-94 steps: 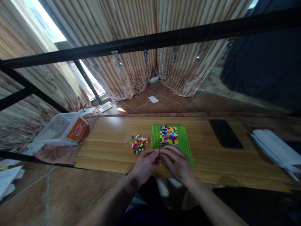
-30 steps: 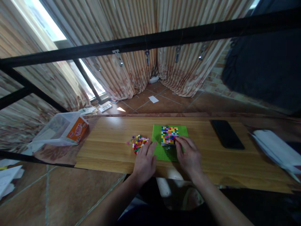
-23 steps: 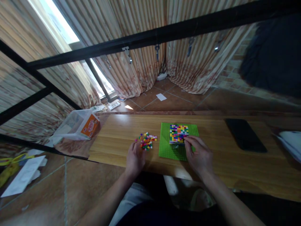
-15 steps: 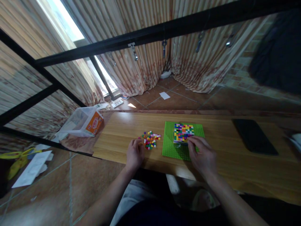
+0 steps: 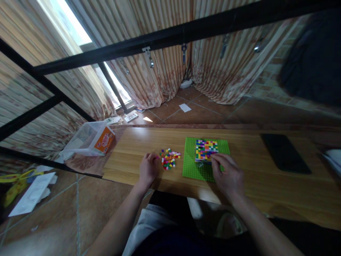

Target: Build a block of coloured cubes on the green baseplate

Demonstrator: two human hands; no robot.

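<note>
A block of many small coloured toy bricks (image 5: 206,148) stands on the green baseplate (image 5: 189,167). My right hand (image 5: 229,175) is at the block's near right corner, thumb and forefinger pinched together; whatever is between the fingertips is hidden or too small to name. Left of the baseplate lies a loose pile of small coloured bricks (image 5: 168,161) on the wooden table (image 5: 128,153). Just left of that pile rests my left hand (image 5: 148,170), its fingers curled closed, and I cannot make out whether they hold a brick.
A clear plastic box (image 5: 89,137) with an orange label stands beyond the table's left end. Toward the right lies a dark flat object (image 5: 285,153). A black metal bar (image 5: 165,39) with hanging clips crosses in front of the curtains (image 5: 160,78).
My left hand has drawn slightly left, away from the loose bricks. The right hand remains at the block's corner. The whole view has shifted a little.
</note>
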